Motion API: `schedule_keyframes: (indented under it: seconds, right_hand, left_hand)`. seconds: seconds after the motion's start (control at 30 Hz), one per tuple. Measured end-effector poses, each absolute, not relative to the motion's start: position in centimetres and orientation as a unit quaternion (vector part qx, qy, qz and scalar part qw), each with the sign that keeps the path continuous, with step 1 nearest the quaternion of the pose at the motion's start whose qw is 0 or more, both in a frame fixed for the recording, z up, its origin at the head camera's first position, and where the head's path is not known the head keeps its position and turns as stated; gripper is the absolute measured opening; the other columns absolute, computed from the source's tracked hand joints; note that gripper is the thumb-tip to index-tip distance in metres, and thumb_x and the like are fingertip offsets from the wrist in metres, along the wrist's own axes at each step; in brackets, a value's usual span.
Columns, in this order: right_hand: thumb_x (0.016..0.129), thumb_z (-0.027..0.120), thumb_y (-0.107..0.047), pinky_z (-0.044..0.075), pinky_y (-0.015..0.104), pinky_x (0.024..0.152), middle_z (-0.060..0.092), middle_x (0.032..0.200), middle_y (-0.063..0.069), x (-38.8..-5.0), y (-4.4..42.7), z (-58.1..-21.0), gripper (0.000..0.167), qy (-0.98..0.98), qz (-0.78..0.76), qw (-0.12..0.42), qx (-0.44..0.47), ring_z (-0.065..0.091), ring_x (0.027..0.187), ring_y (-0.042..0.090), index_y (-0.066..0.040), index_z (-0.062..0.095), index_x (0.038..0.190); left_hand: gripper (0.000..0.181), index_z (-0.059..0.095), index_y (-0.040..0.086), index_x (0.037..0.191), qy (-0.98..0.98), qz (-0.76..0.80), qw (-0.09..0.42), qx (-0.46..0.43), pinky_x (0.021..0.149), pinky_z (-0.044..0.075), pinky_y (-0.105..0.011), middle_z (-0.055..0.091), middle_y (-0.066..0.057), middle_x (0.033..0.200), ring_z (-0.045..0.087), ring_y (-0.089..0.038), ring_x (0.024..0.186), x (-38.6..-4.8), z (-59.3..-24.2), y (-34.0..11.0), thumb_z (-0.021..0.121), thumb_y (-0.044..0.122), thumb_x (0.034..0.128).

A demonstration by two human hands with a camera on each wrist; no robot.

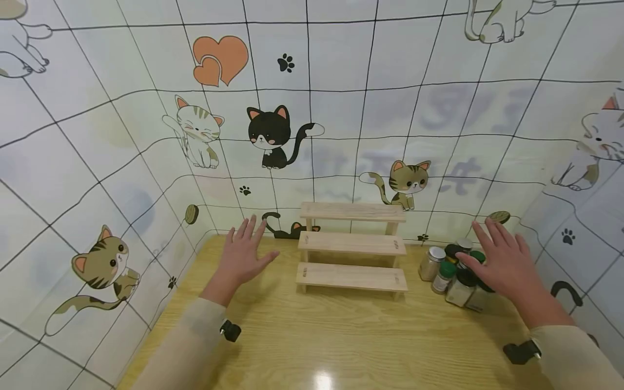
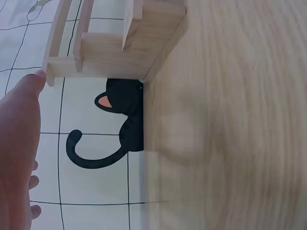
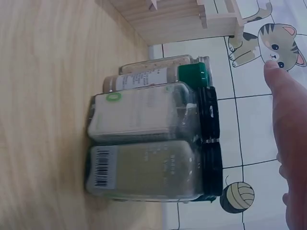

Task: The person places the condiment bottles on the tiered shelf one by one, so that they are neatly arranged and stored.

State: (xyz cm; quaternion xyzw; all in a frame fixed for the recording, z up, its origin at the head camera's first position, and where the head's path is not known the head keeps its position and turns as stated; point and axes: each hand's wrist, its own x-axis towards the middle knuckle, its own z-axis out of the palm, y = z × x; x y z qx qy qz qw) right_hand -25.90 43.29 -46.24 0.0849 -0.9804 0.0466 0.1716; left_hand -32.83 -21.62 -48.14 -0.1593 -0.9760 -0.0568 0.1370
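Observation:
A three-tier wooden step rack stands against the back of the table, its tiers bare. My left hand hovers to its left with fingers spread, holding nothing. Off to the right, my right hand is held above a cluster of spice jars, fingers spread as well and hiding some of them. Among these are a green-capped jar, a silver-capped jar and a black-capped jar. In the right wrist view, two black-capped jars stand side by side, the nearer jar showing a barcode; the hand is apart from them.
The wood-grain table reaches toward me in front of the rack. White tiled-pattern wall covering with printed cats encloses the back and both sides. Dark wrist cameras sit on both sleeves.

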Motion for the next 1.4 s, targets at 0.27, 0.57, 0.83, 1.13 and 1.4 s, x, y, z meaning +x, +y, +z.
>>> schedule_keyframes:
  seconds: [0.27, 0.57, 0.83, 1.13, 1.4]
  right_hand:
    - [0.106, 0.066, -0.061, 0.023, 0.082, 0.114, 0.024, 0.173, 0.037, -23.9, 43.9, -47.6, 0.104, -0.977, 0.072, 0.182, 0.081, 0.028, 0.151, 0.063, -0.008, 0.013, 0.178]
    - [0.105, 0.075, -0.049, 0.030, 0.085, 0.102, 0.038, 0.156, 0.047, -22.1, 44.4, -49.1, 0.097, -0.965, 0.170, 0.189, 0.060, 0.036, 0.136, 0.072, 0.002, 0.026, 0.172]
    - [0.107, 0.076, -0.040, 0.033, 0.084, 0.101, 0.042, 0.155, 0.047, -21.1, 45.2, -50.8, 0.093, -0.951, 0.252, 0.176, 0.036, 0.039, 0.138, 0.070, 0.003, 0.026, 0.172]
    - [0.109, 0.075, -0.031, 0.039, 0.023, 0.109, 0.042, 0.157, 0.042, -19.9, 44.8, -52.7, 0.083, -0.922, 0.345, 0.177, 0.005, 0.046, 0.135, 0.062, 0.010, 0.031, 0.166]
    - [0.110, 0.073, -0.030, 0.035, 0.006, 0.085, 0.047, 0.151, 0.038, -19.3, 44.2, -53.7, 0.075, -0.896, 0.396, 0.193, -0.058, 0.051, 0.127, 0.050, 0.013, 0.037, 0.159]
  left_hand:
    - [0.099, 0.027, 0.015, 0.176, -0.971, -0.090, 0.131, -0.177, 0.125, 0.028, -0.070, 0.023, -0.019, 0.181, 0.029, -0.043, 0.163, -32.0, -49.7, -20.1, 0.065, 0.069, 0.1027]
    - [0.092, 0.039, 0.012, 0.171, -0.954, -0.156, 0.120, -0.228, 0.118, 0.038, -0.072, 0.036, -0.021, 0.174, 0.041, -0.045, 0.155, -31.7, -52.4, -19.1, 0.069, 0.066, 0.1024]
    - [0.090, 0.045, 0.008, 0.167, -0.934, -0.220, 0.083, -0.267, 0.117, 0.038, -0.074, 0.044, -0.019, 0.169, 0.044, -0.046, 0.153, -31.8, -53.9, -18.1, 0.073, 0.063, 0.1013]
    - [0.091, 0.046, 0.006, 0.165, -0.922, -0.264, 0.038, -0.282, 0.122, 0.040, -0.061, 0.048, -0.014, 0.165, 0.048, -0.039, 0.152, -32.1, -55.3, -17.0, 0.076, 0.062, 0.1002]
    - [0.091, 0.045, 0.007, 0.165, -0.921, -0.285, 0.003, -0.267, 0.122, 0.041, -0.058, 0.048, -0.015, 0.167, 0.047, -0.038, 0.153, -32.3, -55.5, -15.9, 0.080, 0.059, 0.0994]
